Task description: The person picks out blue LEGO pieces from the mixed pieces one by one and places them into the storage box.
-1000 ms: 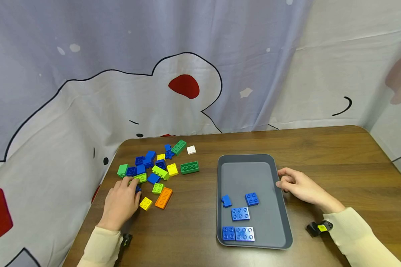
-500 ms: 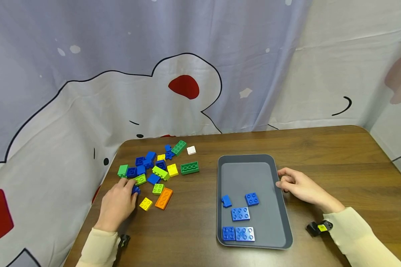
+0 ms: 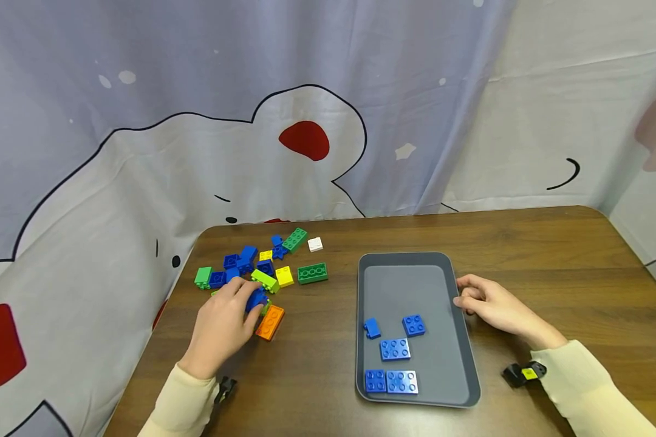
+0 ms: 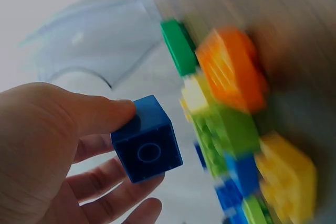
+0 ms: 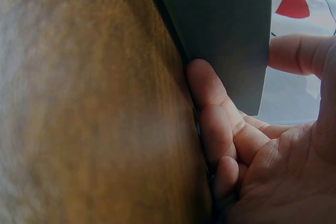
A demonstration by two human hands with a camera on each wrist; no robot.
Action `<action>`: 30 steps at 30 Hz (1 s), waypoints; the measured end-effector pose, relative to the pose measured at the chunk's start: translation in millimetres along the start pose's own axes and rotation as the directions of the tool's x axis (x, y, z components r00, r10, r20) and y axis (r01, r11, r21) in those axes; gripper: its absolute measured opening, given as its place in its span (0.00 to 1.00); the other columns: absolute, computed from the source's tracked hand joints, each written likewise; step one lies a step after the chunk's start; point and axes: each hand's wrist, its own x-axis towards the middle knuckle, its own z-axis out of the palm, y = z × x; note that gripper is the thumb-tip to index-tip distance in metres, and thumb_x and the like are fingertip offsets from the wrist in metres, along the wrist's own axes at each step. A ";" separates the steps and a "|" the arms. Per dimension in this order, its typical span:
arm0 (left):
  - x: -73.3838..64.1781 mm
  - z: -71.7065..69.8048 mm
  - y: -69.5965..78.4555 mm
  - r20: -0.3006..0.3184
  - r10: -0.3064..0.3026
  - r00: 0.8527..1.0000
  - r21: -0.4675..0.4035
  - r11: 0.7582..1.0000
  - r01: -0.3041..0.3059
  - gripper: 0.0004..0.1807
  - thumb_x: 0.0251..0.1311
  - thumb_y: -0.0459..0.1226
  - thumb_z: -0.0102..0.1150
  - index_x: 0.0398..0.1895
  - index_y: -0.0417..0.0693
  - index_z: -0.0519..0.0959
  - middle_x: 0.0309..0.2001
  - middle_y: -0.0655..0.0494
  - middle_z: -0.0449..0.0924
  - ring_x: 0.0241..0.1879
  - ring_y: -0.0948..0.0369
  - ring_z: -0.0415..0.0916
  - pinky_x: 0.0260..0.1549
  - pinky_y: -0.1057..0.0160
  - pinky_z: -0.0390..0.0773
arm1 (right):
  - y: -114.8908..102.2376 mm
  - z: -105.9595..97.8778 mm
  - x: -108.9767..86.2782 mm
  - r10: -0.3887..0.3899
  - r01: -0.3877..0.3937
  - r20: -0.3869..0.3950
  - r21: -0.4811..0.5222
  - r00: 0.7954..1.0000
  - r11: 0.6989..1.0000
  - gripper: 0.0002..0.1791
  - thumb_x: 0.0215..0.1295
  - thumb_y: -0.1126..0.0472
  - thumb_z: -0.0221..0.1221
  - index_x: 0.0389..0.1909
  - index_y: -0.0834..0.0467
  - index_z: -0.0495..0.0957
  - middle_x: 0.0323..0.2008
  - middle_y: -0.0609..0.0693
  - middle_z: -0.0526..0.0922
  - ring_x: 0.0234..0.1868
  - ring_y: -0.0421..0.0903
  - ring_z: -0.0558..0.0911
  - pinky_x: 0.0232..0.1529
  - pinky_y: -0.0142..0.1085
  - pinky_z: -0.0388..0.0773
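Observation:
My left hand (image 3: 224, 325) pinches a blue building brick (image 4: 147, 140) between thumb and fingers, above the near side of the brick pile. The left wrist view shows its hollow underside with a round tube. My right hand (image 3: 492, 306) holds the right rim of a grey tray (image 3: 464, 358); in the right wrist view the thumb (image 5: 296, 53) touches the rim and bent fingers (image 5: 210, 93) lie against the outer wall. Several blue bricks, among them a six-stud one (image 3: 395, 349), lie in the tray's near half.
Loose bricks lie at the table's left: an orange one (image 3: 270, 322), a lime one (image 3: 265, 280), a yellow one (image 3: 285, 276), a dark green one (image 3: 312, 273) and several blue ones. A white brick (image 3: 315, 244) sits near the back edge. A patterned curtain (image 3: 197, 164) hangs behind.
My left hand has taken the blue brick from the pile's near left and moved right with it, now covering the small yellow brick. The right hand and tray have stayed put.

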 end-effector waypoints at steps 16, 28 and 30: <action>40.1 0.5 82.3 0.033 0.195 0.980 -0.168 0.968 -0.187 0.22 0.61 0.44 0.73 0.57 0.53 0.83 0.47 0.59 0.82 0.41 0.61 0.82 0.42 0.60 0.86 | 1.4 0.6 0.3 0.010 -0.010 -0.001 0.023 1.000 1.000 0.25 0.72 0.59 0.60 0.63 0.69 0.70 0.23 0.46 0.75 0.25 0.37 0.72 0.29 0.32 0.66; 39.2 3.7 127.5 0.051 0.317 0.947 -0.245 0.923 -0.295 0.20 0.64 0.48 0.70 0.57 0.56 0.82 0.48 0.62 0.81 0.43 0.65 0.79 0.46 0.63 0.85 | 0.4 0.8 0.1 0.003 -0.003 -0.004 0.013 1.000 1.000 0.25 0.72 0.59 0.60 0.63 0.70 0.71 0.22 0.46 0.74 0.23 0.36 0.70 0.28 0.32 0.65; 38.2 3.7 133.6 0.060 0.339 0.939 -0.252 0.915 -0.315 0.20 0.64 0.49 0.70 0.57 0.57 0.82 0.49 0.62 0.80 0.42 0.66 0.78 0.46 0.63 0.84 | -0.1 0.4 -0.2 0.004 -0.004 -0.003 0.013 1.000 1.000 0.25 0.72 0.59 0.60 0.63 0.70 0.70 0.22 0.46 0.73 0.23 0.36 0.69 0.28 0.32 0.65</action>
